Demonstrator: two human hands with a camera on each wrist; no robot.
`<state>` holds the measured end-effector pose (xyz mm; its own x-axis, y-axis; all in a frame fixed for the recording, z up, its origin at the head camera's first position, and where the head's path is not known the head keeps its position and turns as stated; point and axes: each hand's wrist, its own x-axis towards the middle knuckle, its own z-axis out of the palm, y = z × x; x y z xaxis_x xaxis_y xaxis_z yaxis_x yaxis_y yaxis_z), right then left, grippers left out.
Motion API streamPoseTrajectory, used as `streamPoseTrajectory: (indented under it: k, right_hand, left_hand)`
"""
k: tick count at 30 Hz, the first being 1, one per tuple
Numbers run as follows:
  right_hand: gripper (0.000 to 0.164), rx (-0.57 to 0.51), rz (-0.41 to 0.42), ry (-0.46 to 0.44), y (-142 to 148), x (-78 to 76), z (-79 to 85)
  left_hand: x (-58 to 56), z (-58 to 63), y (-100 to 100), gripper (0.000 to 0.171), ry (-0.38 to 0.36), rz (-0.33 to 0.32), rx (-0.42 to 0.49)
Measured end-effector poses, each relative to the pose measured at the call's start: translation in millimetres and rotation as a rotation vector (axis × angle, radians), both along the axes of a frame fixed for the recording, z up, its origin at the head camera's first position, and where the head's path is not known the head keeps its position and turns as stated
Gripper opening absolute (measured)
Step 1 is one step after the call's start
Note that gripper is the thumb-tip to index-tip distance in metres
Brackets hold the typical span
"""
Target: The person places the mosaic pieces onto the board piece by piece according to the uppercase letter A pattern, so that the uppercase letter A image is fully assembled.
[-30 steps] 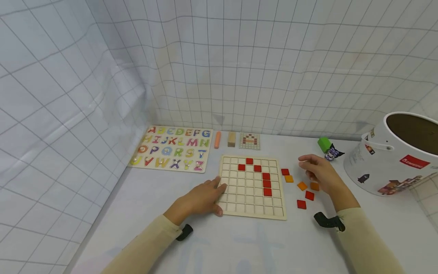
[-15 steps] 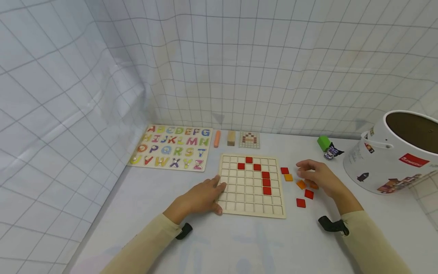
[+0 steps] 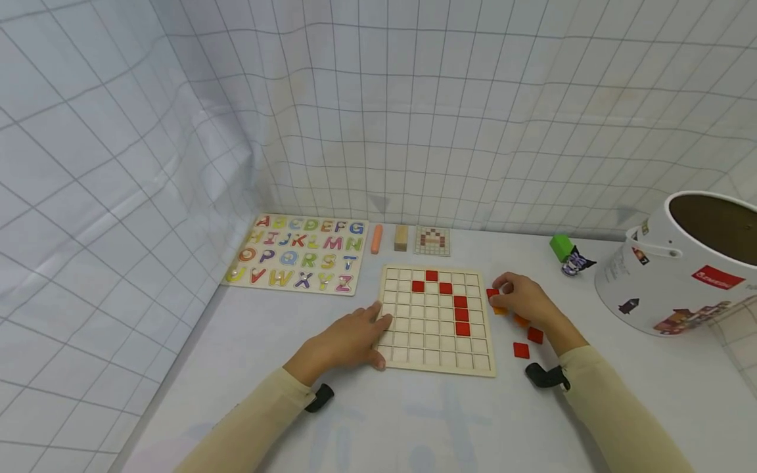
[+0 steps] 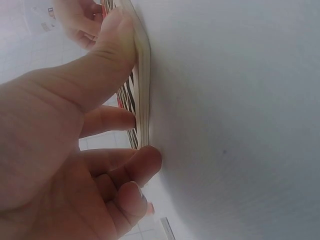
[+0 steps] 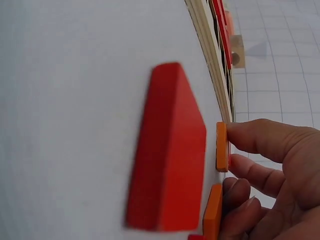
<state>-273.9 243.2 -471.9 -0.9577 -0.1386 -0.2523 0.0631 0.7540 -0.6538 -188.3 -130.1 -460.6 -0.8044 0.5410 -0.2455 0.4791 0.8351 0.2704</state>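
Observation:
The square wooden grid board [image 3: 416, 358] lies flat on the table, with several red tiles [image 3: 461, 315] set in its cells. My left hand [image 3: 349, 338] rests at the board's left edge; the left wrist view shows its thumb [image 4: 112, 40] against the board's side. Just right of the board, the thumb and index finger of my right hand [image 3: 523, 301] pinch a loose red tile [image 3: 493, 293], mostly hidden by fingers in the right wrist view. An orange tile [image 5: 221, 147] lies right beside that thumb. Another orange tile [image 3: 521, 321] is partly under the hand.
Loose red tiles [image 3: 521, 350] lie nearer the front. Behind the board are a small pattern card [image 3: 432, 241], a wooden block [image 3: 401, 238] and an orange stick [image 3: 376, 238]. An alphabet board [image 3: 296, 255] lies back left. A green block [image 3: 561, 247] and white bucket [image 3: 650, 282] stand right.
My right hand has moved left and down from over the loose tiles to the red tile beside the board, its fingers closing round it. My left hand has stayed at the board's edge.

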Motion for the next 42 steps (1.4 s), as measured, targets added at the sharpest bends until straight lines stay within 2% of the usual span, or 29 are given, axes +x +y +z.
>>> streamPoseTrajectory:
  k: [5, 8, 11, 16, 22, 28, 34, 42]
  right_hand:
    - [0.036, 0.049, 0.011, 0.033, -5, -0.9, 1.8]
    - [0.032, 0.039, 0.009, 0.034, -4, -2.0, 3.2]
    - [0.031, -0.033, -0.007, -0.002, 2, -4.0, 3.8]
    - [0.042, -0.18, -0.036, -0.07, 17, -6.3, 0.5]
    - [0.045, -0.256, -0.092, -0.056, 26, -5.9, 3.1]
    - [0.047, -0.428, -0.141, -0.021, 25, -4.7, 7.6]
    - [0.054, -0.606, -0.116, -0.061, 12, -0.4, 7.8]
    - [0.058, -0.689, -0.067, -0.112, -14, -2.6, 10.6]
  left_hand:
    - [-1.4, 1.3, 0, 0.091, 0.001, -0.001, -0.003]
    - [-2.2, 1.8, 1, 0.091, -0.002, -0.001, -0.005]
    - [-2.8, 2.1, 2, 0.091, 0.002, -0.003, -0.009]
    - [-3.1, 4.0, 2, 0.09, 0.014, -0.011, -0.017]
    - [-3.4, 5.7, 2, 0.09, 0.02, -0.015, -0.025]
    - [-3.3, 8.3, 3, 0.089, 0.014, -0.013, -0.021]
    - [1.4, 7.2, 3, 0.09, -0.012, 0.007, -0.019]
    - [2.8, 5.9, 3, 0.09, -0.021, 0.016, -0.018]
